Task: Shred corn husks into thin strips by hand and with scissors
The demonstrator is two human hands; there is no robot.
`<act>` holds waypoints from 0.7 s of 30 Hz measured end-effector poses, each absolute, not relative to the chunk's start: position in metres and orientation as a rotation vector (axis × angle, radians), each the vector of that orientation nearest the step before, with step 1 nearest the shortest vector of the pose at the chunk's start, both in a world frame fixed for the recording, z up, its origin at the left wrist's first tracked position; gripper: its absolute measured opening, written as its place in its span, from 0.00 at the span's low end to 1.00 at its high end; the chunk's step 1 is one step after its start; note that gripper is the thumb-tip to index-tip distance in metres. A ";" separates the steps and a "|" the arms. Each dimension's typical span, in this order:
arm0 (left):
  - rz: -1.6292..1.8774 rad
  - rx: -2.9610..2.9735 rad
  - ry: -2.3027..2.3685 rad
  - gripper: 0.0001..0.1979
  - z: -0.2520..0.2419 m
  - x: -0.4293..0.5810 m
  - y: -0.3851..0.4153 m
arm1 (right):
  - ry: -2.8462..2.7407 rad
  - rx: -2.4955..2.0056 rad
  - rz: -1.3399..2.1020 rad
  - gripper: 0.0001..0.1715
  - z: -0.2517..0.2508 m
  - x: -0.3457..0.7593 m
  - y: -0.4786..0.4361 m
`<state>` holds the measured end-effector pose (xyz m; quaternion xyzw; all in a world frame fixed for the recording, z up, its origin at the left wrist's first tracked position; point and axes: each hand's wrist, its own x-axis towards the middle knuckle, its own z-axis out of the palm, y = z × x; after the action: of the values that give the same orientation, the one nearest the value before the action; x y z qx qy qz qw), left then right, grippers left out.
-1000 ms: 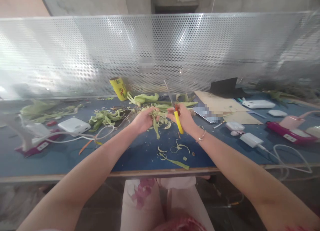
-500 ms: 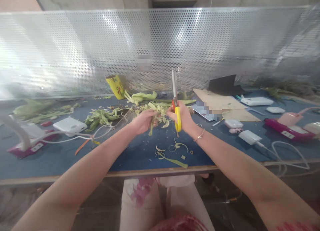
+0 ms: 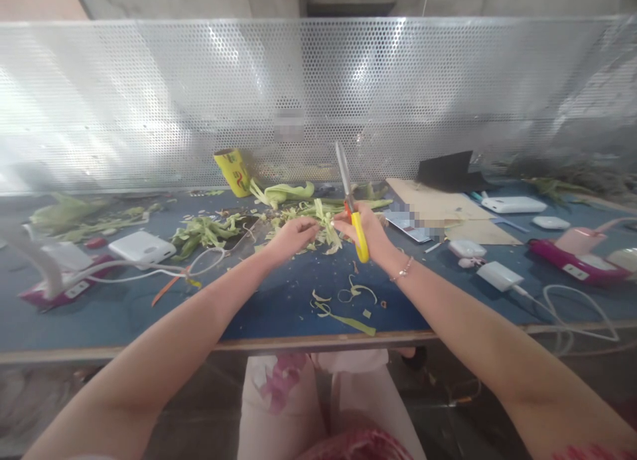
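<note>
Tilted since before, scissors (image 3: 352,208) point to 11 o'clock, gripped by right hand (image 3: 369,233); left hand (image 3: 291,235) pinches leaves (image 3: 324,224).

One scissors (image 3: 347,194), one yellow can (image 3: 233,171), two pink devices (image 3: 60,292) (image 3: 572,265).

**Single view, head camera.** The lens sits on the person's head and faces forward and down over a blue-topped table (image 3: 279,307). The table's near edge crosses the lower third of the frame, with the person's lap below it. Both forearms enter from the bottom corners and converge just above centre, at arm's length. There the left hand (image 3: 291,237) and the right hand (image 3: 377,242), with yellow-handled scissors (image 3: 360,239), mark the closest-viewed zone. A perforated metal screen (image 3: 149,101) closes the far side, facing the lens. The table's left and right ends recede, blurred, towards the frame edges.
</note>
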<state>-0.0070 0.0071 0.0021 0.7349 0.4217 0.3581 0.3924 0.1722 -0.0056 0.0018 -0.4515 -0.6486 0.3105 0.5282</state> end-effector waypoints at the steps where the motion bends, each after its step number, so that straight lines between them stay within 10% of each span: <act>1: 0.915 1.923 1.086 0.14 0.002 -0.007 0.007 | -1.570 -1.086 0.717 0.23 -0.001 0.171 -0.004; 21: 0.781 2.465 1.099 0.13 0.010 -0.010 0.001 | -1.637 -1.057 0.566 0.17 -0.004 0.172 -0.001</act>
<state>-0.0096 0.0010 0.0103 0.8653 0.3857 0.2743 0.1652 0.1715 -0.0011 -0.0038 -0.4423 -0.6852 0.2368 0.5280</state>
